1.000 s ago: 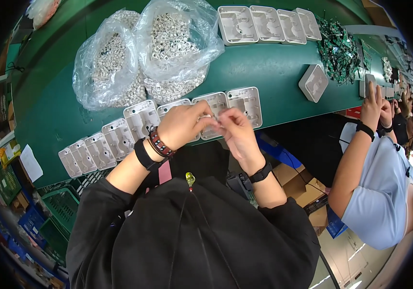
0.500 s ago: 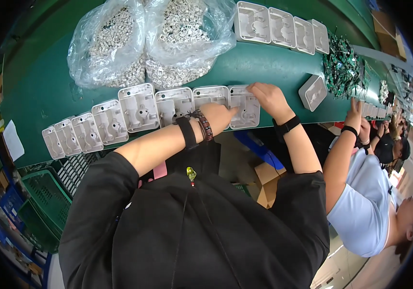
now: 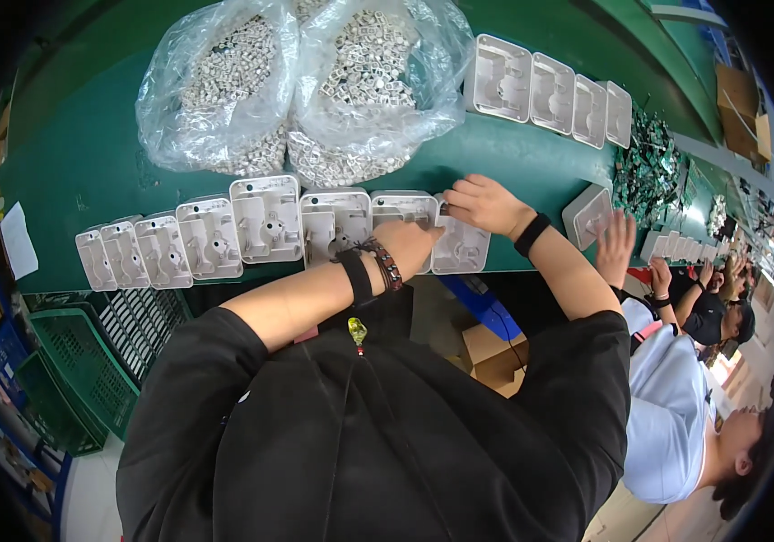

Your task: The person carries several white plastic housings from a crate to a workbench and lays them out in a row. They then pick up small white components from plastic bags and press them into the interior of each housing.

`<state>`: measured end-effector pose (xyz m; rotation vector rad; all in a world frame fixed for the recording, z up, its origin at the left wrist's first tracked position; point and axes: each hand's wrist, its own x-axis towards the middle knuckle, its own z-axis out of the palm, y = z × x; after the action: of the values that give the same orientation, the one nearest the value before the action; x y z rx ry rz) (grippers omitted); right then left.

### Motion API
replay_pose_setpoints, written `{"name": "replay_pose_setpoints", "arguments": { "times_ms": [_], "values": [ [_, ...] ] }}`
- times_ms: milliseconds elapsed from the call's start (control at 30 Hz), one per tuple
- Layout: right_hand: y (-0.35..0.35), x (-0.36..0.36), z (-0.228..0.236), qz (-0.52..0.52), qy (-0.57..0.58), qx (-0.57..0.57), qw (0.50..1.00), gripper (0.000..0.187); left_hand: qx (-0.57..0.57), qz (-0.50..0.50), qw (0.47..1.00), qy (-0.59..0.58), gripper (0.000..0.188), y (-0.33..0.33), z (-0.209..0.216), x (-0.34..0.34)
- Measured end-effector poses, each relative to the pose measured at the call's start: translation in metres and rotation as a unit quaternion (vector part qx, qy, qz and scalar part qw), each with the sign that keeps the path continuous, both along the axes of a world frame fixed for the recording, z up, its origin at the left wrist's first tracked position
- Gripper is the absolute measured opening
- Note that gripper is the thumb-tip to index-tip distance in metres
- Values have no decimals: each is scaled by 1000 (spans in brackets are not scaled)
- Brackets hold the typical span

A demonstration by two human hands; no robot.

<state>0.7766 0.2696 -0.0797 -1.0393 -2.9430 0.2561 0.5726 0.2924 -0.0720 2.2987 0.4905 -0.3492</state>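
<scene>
A row of white plastic housings (image 3: pixel 267 230) stands along the near edge of the green table, their hollow sides facing up. My left hand (image 3: pixel 410 246) reaches over the neighbouring housing (image 3: pixel 402 208), its fingers curled and their tips at the left edge of the rightmost housing (image 3: pixel 466 251). At that housing's upper left corner is my right hand (image 3: pixel 488 206), fingers bent together. Anything small between the fingers of either hand is hidden. Beyond the row, two clear plastic bags (image 3: pixel 163 126) lie open, full of small white plastic pieces (image 3: pixel 364 68).
More housings (image 3: pixel 502 79) line up at the back right. A single tilted housing (image 3: pixel 588 217) lies near a pile of green circuit boards (image 3: pixel 649 172). At right, a co-worker's hand (image 3: pixel 617 246) is raised by the table edge. Green crates (image 3: pixel 80 361) stand below left.
My right hand has shifted left to the rightmost housing's upper left corner. My left hand stays about the same place. The co-worker's hand has opened beside the table. The view has tilted slightly.
</scene>
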Motion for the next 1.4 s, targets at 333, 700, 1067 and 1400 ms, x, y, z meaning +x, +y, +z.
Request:
{"name": "replay_pose_setpoints", "arguments": {
  "times_ms": [333, 700, 1067, 1400],
  "values": [
    [-4, -10, 34, -226, 106, -117, 961, 22, -94, 95, 989, -55, 13, 15, 11, -16],
    [-17, -157, 94, -409, 465, -234, 749, 27, -585, 160, 784, -131, 13, 72, 53, -96],
    [-31, -160, 80, -357, 369, -78, 855, 22, -561, 183, 805, -51, 21, 50, 54, -105],
    [-25, -113, 43, -323, 324, -85, 885, 18, -468, 173, 866, -36, 24, 42, 18, -100]
  ]
}}
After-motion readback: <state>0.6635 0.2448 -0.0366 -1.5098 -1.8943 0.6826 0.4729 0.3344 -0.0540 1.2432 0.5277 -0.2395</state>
